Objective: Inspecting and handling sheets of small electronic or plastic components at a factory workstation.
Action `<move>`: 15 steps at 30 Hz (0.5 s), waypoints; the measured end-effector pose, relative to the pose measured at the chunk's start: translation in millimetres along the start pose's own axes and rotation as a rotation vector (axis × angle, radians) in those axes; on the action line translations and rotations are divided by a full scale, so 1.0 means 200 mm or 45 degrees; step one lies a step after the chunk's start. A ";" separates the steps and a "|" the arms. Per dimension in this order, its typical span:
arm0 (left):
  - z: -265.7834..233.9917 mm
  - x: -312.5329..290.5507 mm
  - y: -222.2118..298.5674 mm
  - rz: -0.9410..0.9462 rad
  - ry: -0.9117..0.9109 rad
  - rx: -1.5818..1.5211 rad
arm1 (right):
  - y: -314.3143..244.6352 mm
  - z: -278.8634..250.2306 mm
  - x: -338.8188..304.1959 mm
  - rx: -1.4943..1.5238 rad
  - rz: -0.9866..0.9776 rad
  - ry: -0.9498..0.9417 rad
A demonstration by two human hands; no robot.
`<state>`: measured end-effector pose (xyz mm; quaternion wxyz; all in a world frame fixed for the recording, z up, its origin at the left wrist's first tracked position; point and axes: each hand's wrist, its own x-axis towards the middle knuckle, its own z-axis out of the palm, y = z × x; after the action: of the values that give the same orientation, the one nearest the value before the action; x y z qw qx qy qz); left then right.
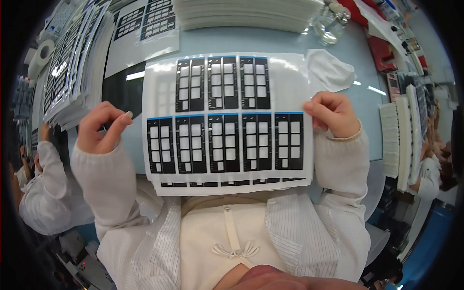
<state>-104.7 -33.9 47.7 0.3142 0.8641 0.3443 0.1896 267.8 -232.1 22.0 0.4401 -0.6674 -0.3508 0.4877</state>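
A stack of white sheets printed with black window-like panels with blue top edges (224,116) lies in front of me. My right hand (333,113) is closed in a pinch at the right edge of the top sheet, with thumb and index finger on it. Left of the stack, my left hand (102,126) hangs apart from it, fingers loosely curled and holding nothing. Below the top sheet's front edge, a strip of another printed sheet (232,183) shows.
Tall piles of printed sheets (72,63) stand at the left, beside a tape roll (44,52). A thick white stack (246,14) and a glass bottle (330,26) are at the back. A crumpled white cloth (330,70) lies right of the sheets. Other people (46,193) work nearby.
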 end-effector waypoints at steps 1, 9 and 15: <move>-0.01 0.03 0.11 0.059 0.044 0.062 | -0.01 -0.01 -0.01 -0.014 -0.007 0.023; 0.44 0.12 0.61 0.879 -0.375 0.356 | 0.03 -0.03 -0.01 0.072 -0.014 -0.051; 0.51 0.13 0.64 0.877 -0.433 0.430 | 0.06 -0.03 -0.05 0.099 -0.092 -0.081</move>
<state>28.9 -129.2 62.3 0.1388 0.9872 0.0046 0.0790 270.9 -246.5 14.1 0.4717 -0.6209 -0.3690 0.5058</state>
